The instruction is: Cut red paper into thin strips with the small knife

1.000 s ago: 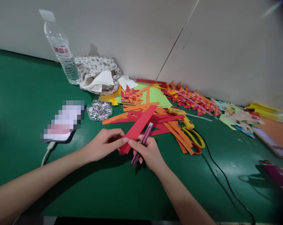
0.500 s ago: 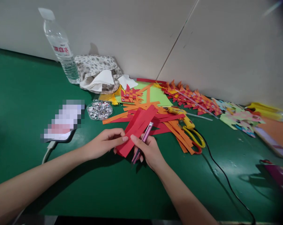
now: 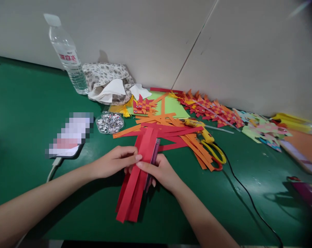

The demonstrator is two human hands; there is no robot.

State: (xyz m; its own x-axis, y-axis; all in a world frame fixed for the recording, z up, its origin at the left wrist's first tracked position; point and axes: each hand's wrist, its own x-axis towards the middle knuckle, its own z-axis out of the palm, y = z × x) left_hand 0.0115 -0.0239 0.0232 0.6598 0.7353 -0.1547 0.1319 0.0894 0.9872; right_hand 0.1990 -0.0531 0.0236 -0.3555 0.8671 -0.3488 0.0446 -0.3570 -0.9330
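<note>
Head view looks down on a green table (image 3: 23, 103) that fills most of the frame and meets a pale wall (image 3: 145, 34) at the back. Along the wall on the right lies a row of woven red and orange paper figures (image 3: 212, 110). In front of them, a loose pile of orange and red strips (image 3: 181, 132) spreads over a light green sheet (image 3: 175, 108). A clear water bottle (image 3: 68, 58) stands upright at the back left. Just beside it is a floral cloth (image 3: 104, 74) with white tissue (image 3: 109, 93) lying on it. A phone (image 3: 70, 134), its screen blurred, lies flat to the left of the hands.

At the centre, a bundle of long red strips (image 3: 135, 186) runs from the pile toward the near edge, its lower ends resting fanned on the table. The left hand (image 3: 114, 163) is closed on the bundle from the left, thumb on top. The right hand (image 3: 162, 172) meets it from the right, its thumb pressed on the same strips.

Yellow-handled scissors (image 3: 215, 153) lie to the right of the pile, touching a yellow glue gun (image 3: 199, 129). A round tray of googly eyes (image 3: 109, 122) sits between the phone and the pile. Smallest is a slim purple tool (image 3: 153, 156), held in the curled right fingers alongside the bundle's right edge.
</note>
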